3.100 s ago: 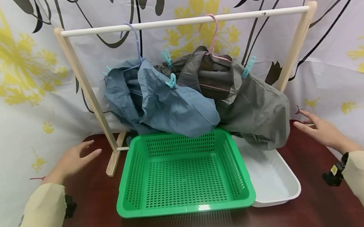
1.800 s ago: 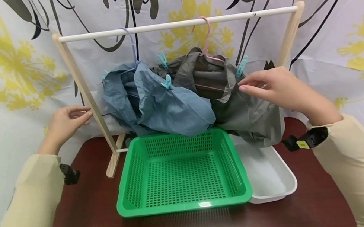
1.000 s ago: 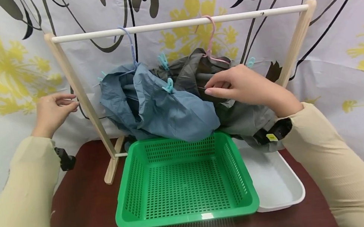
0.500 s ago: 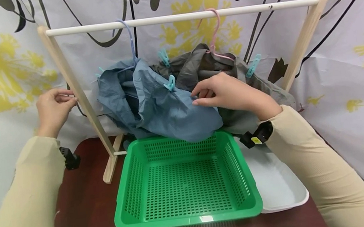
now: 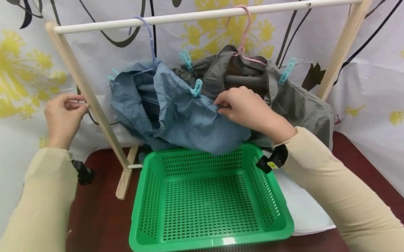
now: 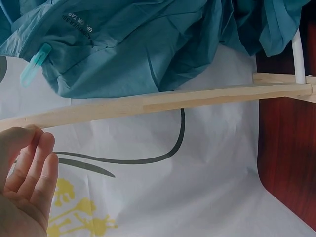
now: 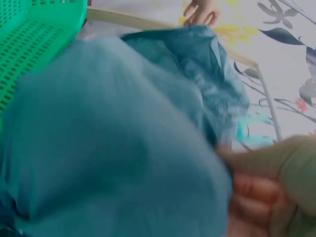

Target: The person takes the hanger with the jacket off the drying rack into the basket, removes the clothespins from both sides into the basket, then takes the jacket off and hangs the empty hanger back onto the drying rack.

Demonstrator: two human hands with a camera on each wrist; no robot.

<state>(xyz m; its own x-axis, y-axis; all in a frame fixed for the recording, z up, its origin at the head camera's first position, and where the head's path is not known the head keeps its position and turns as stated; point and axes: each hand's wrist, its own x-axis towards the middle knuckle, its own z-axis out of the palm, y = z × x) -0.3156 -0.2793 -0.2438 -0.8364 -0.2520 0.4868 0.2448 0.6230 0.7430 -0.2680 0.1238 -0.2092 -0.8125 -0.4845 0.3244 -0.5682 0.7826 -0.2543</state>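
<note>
Moved since the earliest frame: right hand (image 5: 246, 107), from beyond the rack's right end to the blue garment (image 5: 183, 122); left hand (image 5: 62, 119), from low beside the rack up to its left post (image 5: 89, 89).

Head view: right hand—thumb and fingers pinching cloth of the blue garment, near a turquoise clip (image 5: 197, 88). Garment on a blue hanger (image 5: 151, 42), slung from the white bar (image 5: 193, 16), its lower edge overhanging the back of a green basket (image 5: 211, 242). Grey garment (image 5: 300, 104) on a pink hanger (image 5: 246, 31), partly behind the blue one. White tray (image 5: 306, 209) beside the basket, partly hidden by the right sleeve (image 5: 339, 181).

Left wrist view: left hand's fingers loosely bent, tips close together at the left post's edge—whether they grip it, cannot tell. Blue garment beyond the post, with dark lettering (image 6: 76, 24).

Right wrist view: blue cloth, blurred, between thumb and fingers; green basket at upper left.
</note>
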